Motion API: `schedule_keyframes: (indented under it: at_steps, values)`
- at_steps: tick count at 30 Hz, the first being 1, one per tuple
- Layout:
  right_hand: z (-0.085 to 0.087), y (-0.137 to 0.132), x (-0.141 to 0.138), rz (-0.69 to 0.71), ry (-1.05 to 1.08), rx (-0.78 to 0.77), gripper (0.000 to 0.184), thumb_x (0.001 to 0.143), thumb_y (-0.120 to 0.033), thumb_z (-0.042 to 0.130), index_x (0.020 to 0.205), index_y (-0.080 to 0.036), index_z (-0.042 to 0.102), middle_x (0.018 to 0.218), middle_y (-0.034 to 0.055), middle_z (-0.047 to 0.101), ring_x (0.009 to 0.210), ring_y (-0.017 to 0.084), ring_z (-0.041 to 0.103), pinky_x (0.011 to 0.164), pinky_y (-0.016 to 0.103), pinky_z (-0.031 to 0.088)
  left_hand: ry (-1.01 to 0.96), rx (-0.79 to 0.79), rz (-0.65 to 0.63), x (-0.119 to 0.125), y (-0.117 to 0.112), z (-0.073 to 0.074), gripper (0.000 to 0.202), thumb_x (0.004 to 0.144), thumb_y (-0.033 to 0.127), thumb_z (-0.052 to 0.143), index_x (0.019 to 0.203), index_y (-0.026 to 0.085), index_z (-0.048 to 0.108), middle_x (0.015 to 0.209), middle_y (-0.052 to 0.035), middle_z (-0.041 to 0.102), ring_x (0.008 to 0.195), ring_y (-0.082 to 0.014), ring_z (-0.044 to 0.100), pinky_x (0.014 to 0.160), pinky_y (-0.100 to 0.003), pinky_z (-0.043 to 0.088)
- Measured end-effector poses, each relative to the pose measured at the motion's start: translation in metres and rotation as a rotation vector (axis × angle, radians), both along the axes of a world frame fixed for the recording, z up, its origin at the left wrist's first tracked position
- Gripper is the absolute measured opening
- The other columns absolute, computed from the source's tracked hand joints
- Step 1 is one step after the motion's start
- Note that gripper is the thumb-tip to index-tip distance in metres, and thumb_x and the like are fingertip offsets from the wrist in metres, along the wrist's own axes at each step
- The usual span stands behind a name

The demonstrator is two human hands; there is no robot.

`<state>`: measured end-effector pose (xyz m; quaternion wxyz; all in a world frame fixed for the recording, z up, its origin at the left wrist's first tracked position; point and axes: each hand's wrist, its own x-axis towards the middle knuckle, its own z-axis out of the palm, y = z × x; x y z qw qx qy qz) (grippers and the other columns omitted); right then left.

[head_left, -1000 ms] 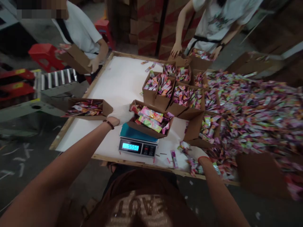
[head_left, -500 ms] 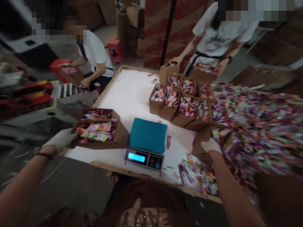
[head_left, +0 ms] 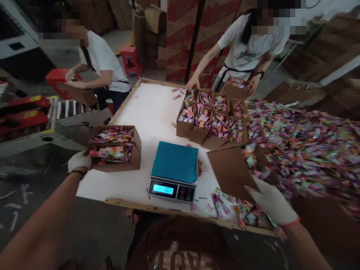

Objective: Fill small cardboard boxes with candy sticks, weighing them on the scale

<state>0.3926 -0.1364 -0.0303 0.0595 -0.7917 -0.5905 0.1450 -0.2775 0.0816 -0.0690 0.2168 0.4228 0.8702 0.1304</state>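
Fingers [head_left: 260, 193] of the gloved right hand [head_left: 271, 204] gripped a tilted brown box [head_left: 232, 168] at lower right, scooping packets; left hand [head_left: 79, 161] clasped the filled box [head_left: 114, 156] at left. Weighing judged next.

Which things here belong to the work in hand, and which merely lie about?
In use: left hand on filled box; right hand holding tilted box; scale; sachet heap.
Lying about: red stool; stacked cartons.
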Motion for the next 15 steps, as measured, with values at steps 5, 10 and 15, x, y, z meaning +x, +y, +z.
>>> schedule_keyframes:
  at_steps: [5,10,15]
  values:
    - [0.05,0.059,-0.101,0.51,-0.124,-0.164,0.04,0.093,-0.02,0.053,0.127,-0.025,0.074,0.119,0.0086,0.08,0.105,0.024,0.076,0.09,0.031,0.057,0.075,-0.036,-0.06,0.007,0.005,0.015,0.027,0.072,0.045,0.069,0.075,0.021,0.056,0.064,-0.0042,0.055,0.076,-0.0292,0.06,0.072,-0.036,0.049]
    - [0.06,0.113,-0.179,0.816,-0.225,-0.361,0.043,0.097,-0.011,0.047,0.133,-0.024,0.067,0.124,0.0089,0.077,0.108,0.024,0.074,0.082,0.03,0.055,0.255,0.28,-0.101,0.033,-0.035,0.035,0.036,0.081,0.043,0.058,0.104,0.016,0.064,0.113,-0.0179,0.067,0.114,-0.0375,0.061,0.102,-0.05,0.05]
    - [0.073,0.109,-0.163,0.764,-0.064,-0.161,0.032,0.093,-0.018,0.059,0.124,-0.021,0.066,0.123,0.0108,0.075,0.105,0.025,0.073,0.085,0.032,0.054,0.093,0.485,-0.204,0.072,-0.072,0.041,0.03,0.088,0.044,0.051,0.098,0.019,0.064,0.104,-0.0125,0.066,0.114,-0.0323,0.062,0.11,-0.047,0.047]
